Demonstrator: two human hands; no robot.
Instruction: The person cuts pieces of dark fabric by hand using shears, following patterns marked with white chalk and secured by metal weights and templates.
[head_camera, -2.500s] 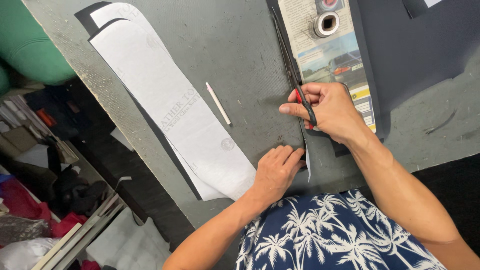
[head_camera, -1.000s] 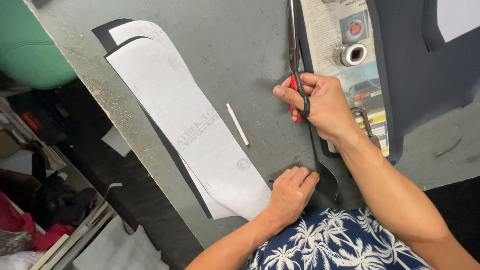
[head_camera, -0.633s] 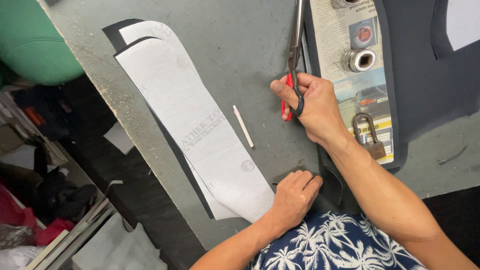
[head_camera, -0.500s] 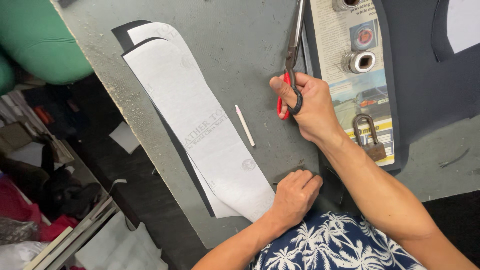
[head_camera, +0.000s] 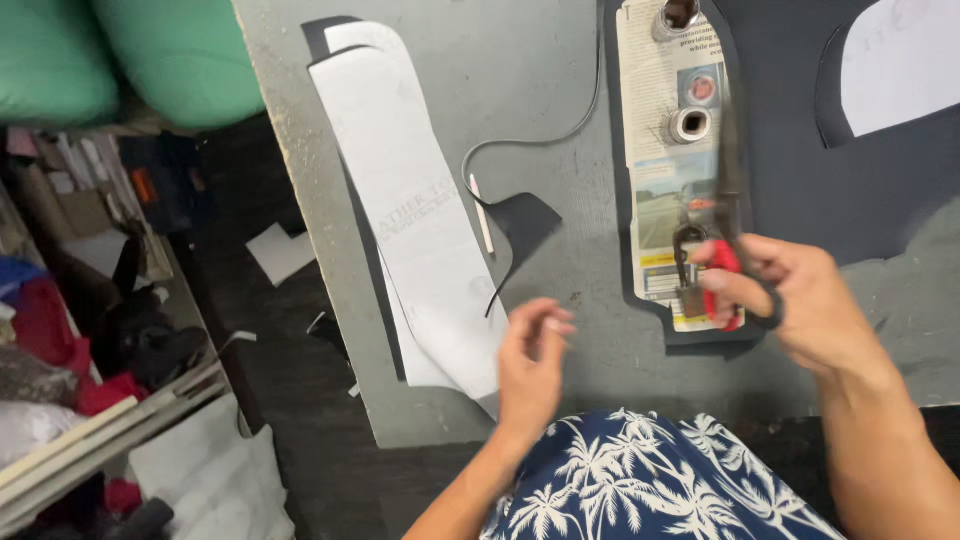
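Observation:
My right hand (head_camera: 800, 305) grips red-handled scissors (head_camera: 728, 215), blades pointing away, lifted above the dark fabric (head_camera: 790, 150). A printed paper pattern (head_camera: 665, 130) lies on that fabric. My left hand (head_camera: 530, 370) hovers empty with fingers apart above the grey table (head_camera: 540, 90), near its front edge. Just beyond it lies a cut-off dark fabric scrap (head_camera: 525, 220) with a long thin trailing strip. A white chalk stick (head_camera: 482, 212) rests beside the scrap. To the left, a long white paper pattern (head_camera: 415, 210) lies over another dark piece.
Two small metal weights (head_camera: 688, 125) and a padlock (head_camera: 690, 285) sit on the printed pattern. A white paper piece (head_camera: 900, 65) lies on the fabric at top right. Green rolls (head_camera: 120, 55) and piled cloth and clutter (head_camera: 80, 330) fill the floor on the left.
The scissors have left the cut and my right hand has moved right with them. A dark scrap with a thin strip now lies loose. My left hand has lifted off the fabric.

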